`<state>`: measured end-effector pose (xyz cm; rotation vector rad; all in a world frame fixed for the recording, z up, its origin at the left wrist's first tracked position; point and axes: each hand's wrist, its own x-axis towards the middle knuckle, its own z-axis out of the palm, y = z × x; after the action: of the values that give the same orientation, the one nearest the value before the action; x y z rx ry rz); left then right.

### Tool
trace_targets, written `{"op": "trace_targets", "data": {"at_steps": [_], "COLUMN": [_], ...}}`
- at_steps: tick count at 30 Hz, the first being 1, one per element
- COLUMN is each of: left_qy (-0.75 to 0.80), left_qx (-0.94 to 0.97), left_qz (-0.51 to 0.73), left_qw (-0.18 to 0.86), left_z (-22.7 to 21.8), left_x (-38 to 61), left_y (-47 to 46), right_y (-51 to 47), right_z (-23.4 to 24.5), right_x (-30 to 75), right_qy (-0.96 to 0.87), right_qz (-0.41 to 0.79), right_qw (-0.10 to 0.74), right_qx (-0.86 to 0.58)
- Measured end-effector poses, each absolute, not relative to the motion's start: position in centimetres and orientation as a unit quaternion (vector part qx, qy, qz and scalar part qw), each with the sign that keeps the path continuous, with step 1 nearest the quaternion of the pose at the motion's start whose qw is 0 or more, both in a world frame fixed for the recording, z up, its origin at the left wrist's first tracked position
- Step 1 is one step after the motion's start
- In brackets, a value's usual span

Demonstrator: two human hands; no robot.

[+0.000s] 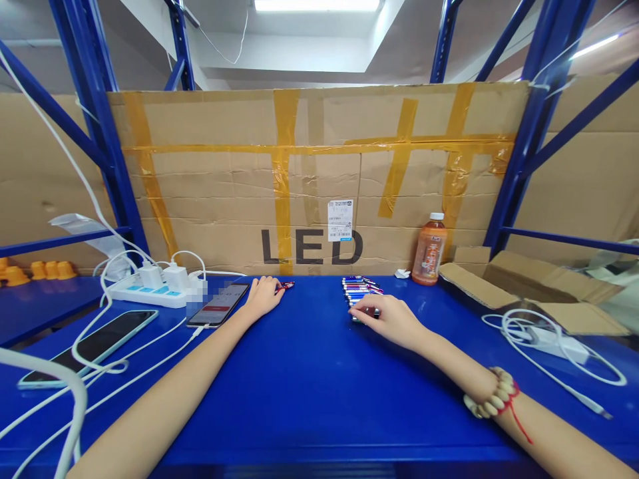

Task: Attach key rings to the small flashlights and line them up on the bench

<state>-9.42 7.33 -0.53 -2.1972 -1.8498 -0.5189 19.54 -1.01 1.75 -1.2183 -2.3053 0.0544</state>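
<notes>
My left hand point(264, 297) rests near the back of the blue table, beside a phone with a lit screen point(219, 306). Its fingers are closed on a slim red pen point(286, 285), whose end sticks out to the right; the rest is hidden. Several pens point(357, 288) in blue, purple and silver lie side by side in a row right of centre. Over the near end of this row, my right hand point(387, 316) is closed with thumb and fingers on a pen point(355, 319), mostly covered by the hand.
An orange drink bottle point(429, 251) and crumpled white paper point(402, 273) stand behind my right hand. Right are an open cardboard box point(519, 283) and a coiled white cable point(549, 342). Left are a power strip point(154, 289), another phone point(94, 346) and cables. A cardboard wall point(224, 193) closes the back.
</notes>
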Motion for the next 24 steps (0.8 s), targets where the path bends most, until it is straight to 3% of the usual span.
{"op": "trace_targets", "data": {"at_steps": [5,9,18,24], "left_qy": [-0.574,-0.428,-0.222,-0.261], "left_qx": [-0.768,-0.830,-0.867,-0.848], "left_qz": [-0.254,-0.321,-0.416,-0.456], "left_qw": [0.126,0.158,0.157,0.074], "left_z": [0.3,1.8,1.6,0.0], "left_x": [-8.0,-5.7,-0.5,0.7], "left_y": [5.9,3.7,-0.4,-1.1], "right_y": [-0.9,-0.9,-1.2,-1.5], "right_z": [1.7,1.6,1.8,1.6], "right_x": [19.5,19.5,19.2,18.9], "right_qy": [-0.856,-0.852,-0.836,-0.879], "right_qz": [0.024,0.041,0.007,0.105], "right_qw": [0.276,0.303,0.421,0.367], "right_qx": [-0.437,-0.425,-0.353,-0.285]}}
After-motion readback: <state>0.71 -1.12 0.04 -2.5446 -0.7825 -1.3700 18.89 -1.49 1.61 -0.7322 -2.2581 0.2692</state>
